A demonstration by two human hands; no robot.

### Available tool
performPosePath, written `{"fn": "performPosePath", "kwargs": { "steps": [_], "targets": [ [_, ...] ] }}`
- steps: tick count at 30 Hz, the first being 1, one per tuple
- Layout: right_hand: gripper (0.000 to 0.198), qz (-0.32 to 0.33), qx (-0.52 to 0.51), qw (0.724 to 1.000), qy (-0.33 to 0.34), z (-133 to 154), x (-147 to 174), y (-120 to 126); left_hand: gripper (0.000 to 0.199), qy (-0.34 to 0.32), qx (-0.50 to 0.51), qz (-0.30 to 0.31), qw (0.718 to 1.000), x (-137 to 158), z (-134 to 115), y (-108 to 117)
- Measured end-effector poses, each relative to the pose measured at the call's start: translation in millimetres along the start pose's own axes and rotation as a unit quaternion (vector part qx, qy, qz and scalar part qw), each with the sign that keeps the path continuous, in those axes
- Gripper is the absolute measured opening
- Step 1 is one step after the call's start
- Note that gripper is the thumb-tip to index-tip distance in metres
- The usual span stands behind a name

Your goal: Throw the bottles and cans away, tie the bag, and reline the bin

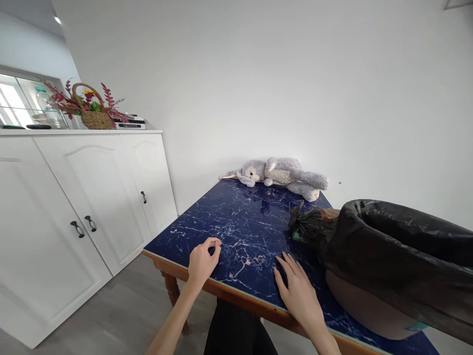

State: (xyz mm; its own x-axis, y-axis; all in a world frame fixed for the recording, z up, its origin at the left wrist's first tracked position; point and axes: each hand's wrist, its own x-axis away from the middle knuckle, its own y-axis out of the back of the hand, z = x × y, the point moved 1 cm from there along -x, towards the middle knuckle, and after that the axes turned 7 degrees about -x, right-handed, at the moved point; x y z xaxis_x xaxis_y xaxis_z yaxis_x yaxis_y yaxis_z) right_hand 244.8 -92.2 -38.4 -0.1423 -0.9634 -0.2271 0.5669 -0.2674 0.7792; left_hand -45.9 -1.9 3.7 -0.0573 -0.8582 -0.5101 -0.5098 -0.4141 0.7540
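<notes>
My left hand (pixel 204 259) is closed in a pinch above the near left part of a blue marble-patterned table (pixel 236 222). Whether its fingertips hold anything small, I cannot make out. My right hand (pixel 298 288) lies flat near the front edge, fingers stretched out and nothing under them that I can see. Just right of it stands a rounded brownish bin (pixel 365 301) lined with a black plastic bag (pixel 373 251). The bag is folded over the rim, and a knotted bunch of it points left over the table.
A grey plush rabbit (pixel 283 172) lies on its side along the table's far edge, by the wall. To the left stands a white cabinet (pixel 84 197) carrying a wicker basket (pixel 96 120) of artificial flowers, a clear plastic bottle (pixel 51 111) and a white device (pixel 130 122).
</notes>
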Motion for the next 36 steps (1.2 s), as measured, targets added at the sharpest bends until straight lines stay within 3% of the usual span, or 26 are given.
{"fn": "performPosePath", "kwargs": {
  "steps": [36],
  "targets": [
    [0.061,-0.012,-0.009,1.000,0.005,-2.5,-0.7,-1.4,0.030,-0.001,0.018,0.000,1.000,-0.6,-1.9,2.1]
  ]
}}
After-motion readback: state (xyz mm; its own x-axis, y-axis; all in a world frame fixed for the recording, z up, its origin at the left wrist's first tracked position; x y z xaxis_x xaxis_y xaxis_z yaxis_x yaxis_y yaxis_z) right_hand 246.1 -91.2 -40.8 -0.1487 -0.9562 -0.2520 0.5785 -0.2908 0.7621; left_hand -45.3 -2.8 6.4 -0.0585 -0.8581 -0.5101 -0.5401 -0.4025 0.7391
